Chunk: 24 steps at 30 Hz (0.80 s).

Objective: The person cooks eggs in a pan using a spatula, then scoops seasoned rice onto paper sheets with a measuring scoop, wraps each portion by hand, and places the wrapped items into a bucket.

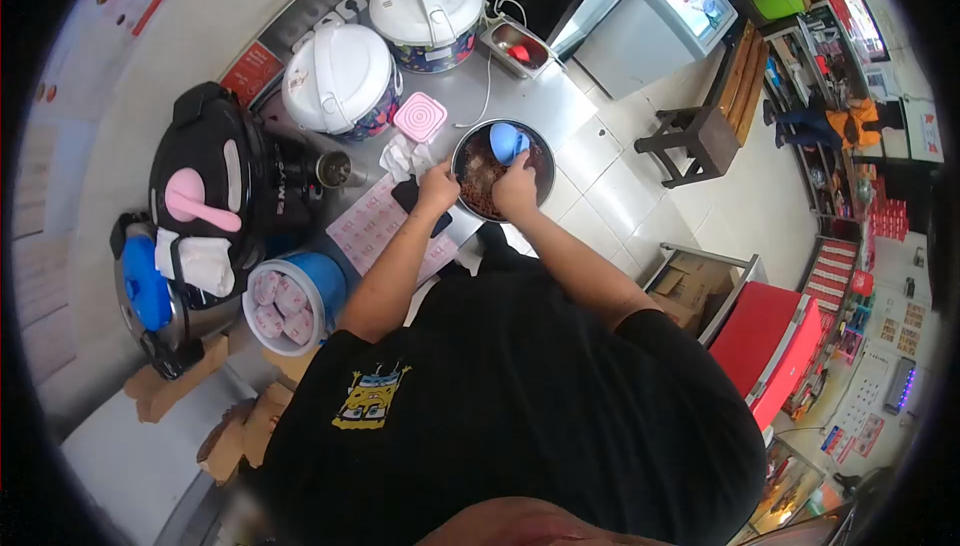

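A round metal pot (549, 189) holds loose reddish-brown food (478, 182), perhaps cooked grains or beans; I cannot tell which. My right hand (515, 189) reaches over the near rim, closed around the handle of a blue scoop (505, 141). The scoop's bowl is inside the pot, towards its far side. On the pot's left edge my left hand (438, 189) is closed, gripping the rim. Beside that hand lie a dark cloth or pad (408, 196) and a crumpled white tissue (405, 158). A pink printed sheet (375, 226) is spread below my left forearm.
Two lidded white pots (340, 76) stand behind a pink square mat (420, 118). Left are a large black cooker (205, 171) with a pink ladle (200, 201), and a blue bucket (330, 286) of wrapped bundles. A metal tray (540, 54), cable and wooden bench (705, 141) lie beyond.
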{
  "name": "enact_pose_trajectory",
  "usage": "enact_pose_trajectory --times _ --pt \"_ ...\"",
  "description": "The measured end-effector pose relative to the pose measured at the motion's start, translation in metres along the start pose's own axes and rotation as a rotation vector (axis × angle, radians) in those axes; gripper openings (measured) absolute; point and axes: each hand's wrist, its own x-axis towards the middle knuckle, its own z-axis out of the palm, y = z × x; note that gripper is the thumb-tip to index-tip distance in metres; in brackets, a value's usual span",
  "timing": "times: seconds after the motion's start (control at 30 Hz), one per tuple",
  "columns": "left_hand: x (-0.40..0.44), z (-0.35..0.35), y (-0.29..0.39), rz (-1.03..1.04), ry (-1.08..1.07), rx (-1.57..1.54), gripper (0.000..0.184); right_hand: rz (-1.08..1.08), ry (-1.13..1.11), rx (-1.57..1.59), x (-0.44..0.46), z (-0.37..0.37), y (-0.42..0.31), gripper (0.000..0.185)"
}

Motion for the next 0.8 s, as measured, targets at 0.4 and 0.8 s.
enact_pose_trajectory --times 0.4,0.8 --pt "0.004 0.031 -0.014 -0.171 -0.011 -0.073 0.033 -0.107 -0.296 -0.214 0.044 0.017 -0.009 0.075" --pt "-0.001 0.009 0.038 -0.168 -0.097 0.071 0.075 -0.115 -0.164 -0.052 0.043 -0.036 0.058 0.048"
